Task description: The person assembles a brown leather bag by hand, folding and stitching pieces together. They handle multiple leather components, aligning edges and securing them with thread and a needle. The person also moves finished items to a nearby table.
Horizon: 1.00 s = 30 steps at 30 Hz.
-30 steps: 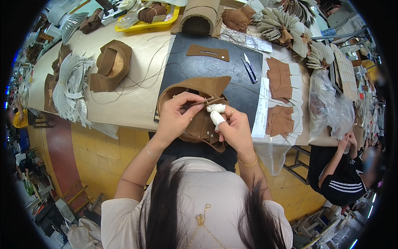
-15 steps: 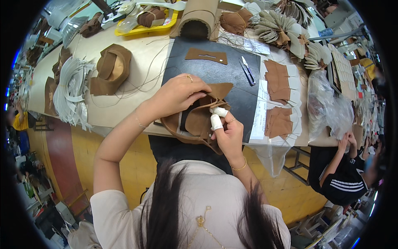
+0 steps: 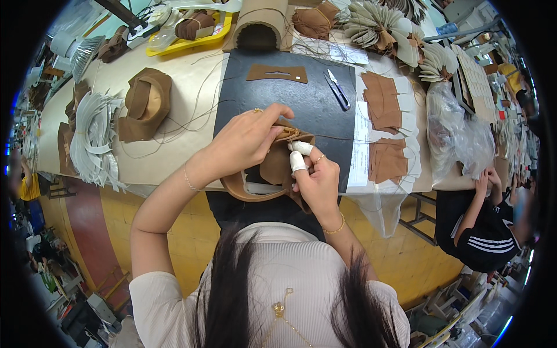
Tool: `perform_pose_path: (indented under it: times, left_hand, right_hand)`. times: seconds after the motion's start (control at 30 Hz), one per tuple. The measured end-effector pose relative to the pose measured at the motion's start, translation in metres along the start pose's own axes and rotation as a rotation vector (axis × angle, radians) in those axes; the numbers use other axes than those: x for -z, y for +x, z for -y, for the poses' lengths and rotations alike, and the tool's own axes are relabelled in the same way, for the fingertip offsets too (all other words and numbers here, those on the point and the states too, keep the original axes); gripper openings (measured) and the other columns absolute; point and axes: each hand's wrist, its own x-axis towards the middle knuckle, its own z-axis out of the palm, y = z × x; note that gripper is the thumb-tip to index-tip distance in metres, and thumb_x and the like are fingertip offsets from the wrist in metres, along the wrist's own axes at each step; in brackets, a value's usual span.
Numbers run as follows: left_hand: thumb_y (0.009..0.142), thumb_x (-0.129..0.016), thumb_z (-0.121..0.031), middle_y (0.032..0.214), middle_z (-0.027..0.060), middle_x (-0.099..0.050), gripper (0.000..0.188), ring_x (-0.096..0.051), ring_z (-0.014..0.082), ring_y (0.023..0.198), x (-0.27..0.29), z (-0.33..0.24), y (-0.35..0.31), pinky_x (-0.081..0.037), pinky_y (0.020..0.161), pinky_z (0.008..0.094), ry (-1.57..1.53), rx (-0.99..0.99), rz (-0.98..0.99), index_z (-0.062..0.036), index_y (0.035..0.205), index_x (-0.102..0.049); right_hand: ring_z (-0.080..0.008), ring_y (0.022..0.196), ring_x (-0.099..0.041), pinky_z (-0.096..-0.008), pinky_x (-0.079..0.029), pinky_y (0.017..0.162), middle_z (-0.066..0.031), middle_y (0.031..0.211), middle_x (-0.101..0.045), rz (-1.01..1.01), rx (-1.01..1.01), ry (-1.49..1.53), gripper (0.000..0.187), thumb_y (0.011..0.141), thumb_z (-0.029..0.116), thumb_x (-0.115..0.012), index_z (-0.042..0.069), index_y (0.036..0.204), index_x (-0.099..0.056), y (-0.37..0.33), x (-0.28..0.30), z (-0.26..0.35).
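Now that your left hand (image 3: 245, 140) has shifted up, its grip unclear, your right hand (image 3: 318, 176) pinches the brown piece (image 3: 275, 166) beside it, seemingly steadying it.

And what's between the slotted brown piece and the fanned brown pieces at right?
In the head view: snips on the black mat, then a white sheet.

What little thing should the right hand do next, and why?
Maybe the right hand should hold the brown piece nice and steady. Its white-covered fingertips are at the edge, and the left hand is close beside them, so a wobble could shift the piece.
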Motion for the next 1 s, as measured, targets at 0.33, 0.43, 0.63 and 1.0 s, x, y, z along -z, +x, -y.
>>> perform_pose_path:
  times: [0.33, 0.43, 0.63, 1.0]
  left_hand:
    - [0.092, -0.050, -0.002, 0.087, 0.0164, -0.061, 0.024, -0.063, 0.0308, 0.083, 0.001, 0.003, 0.003, -0.048, 0.074, 0.0352, -0.208, 0.093, 0.034, -0.0044, 0.116, -0.046]
    - [0.094, -0.048, -0.004, 0.083, 0.0125, -0.060, 0.023, -0.060, 0.0222, 0.078, 0.002, 0.003, 0.005, -0.046, 0.073, 0.0316, -0.291, 0.128, 0.059, -0.0043, 0.117, -0.046]
    - [0.097, -0.046, -0.007, 0.080, 0.0043, -0.056, 0.023, -0.049, 0.0091, 0.074, 0.007, 0.003, 0.008, -0.044, 0.071, 0.0258, -0.433, 0.286, 0.148, -0.0052, 0.120, -0.047]
    - [0.097, -0.044, -0.005, 0.085, 0.0035, -0.058, 0.020, -0.053, 0.0078, 0.081, 0.007, 0.005, 0.009, -0.044, 0.076, 0.0240, -0.475, 0.271, 0.133, -0.0044, 0.117, -0.046]
  right_hand:
    - [-0.0021, 0.045, -0.049, -0.0193, -0.040, 0.040, 0.0024, 0.059, -0.051, -0.009, -0.035, 0.024, 0.018, 0.086, 0.003, -0.061, -0.003, 0.103, -0.065, -0.002, -0.001, 0.001]
    - [-0.0020, 0.046, -0.049, -0.0190, -0.040, 0.040, 0.0024, 0.060, -0.052, -0.013, -0.027, 0.025, 0.018, 0.087, 0.003, -0.061, -0.003, 0.103, -0.065, -0.002, 0.000, -0.001]
    - [-0.0019, 0.046, -0.049, -0.0185, -0.040, 0.040, 0.0021, 0.061, -0.053, -0.010, -0.029, 0.059, 0.019, 0.087, 0.003, -0.060, -0.003, 0.105, -0.064, -0.003, 0.001, -0.005]
    - [-0.0063, 0.047, -0.056, -0.0215, -0.042, 0.042, -0.0022, 0.062, -0.057, 0.001, 0.087, 0.153, 0.019, 0.088, 0.004, -0.060, -0.003, 0.106, -0.061, -0.009, 0.003, -0.022]
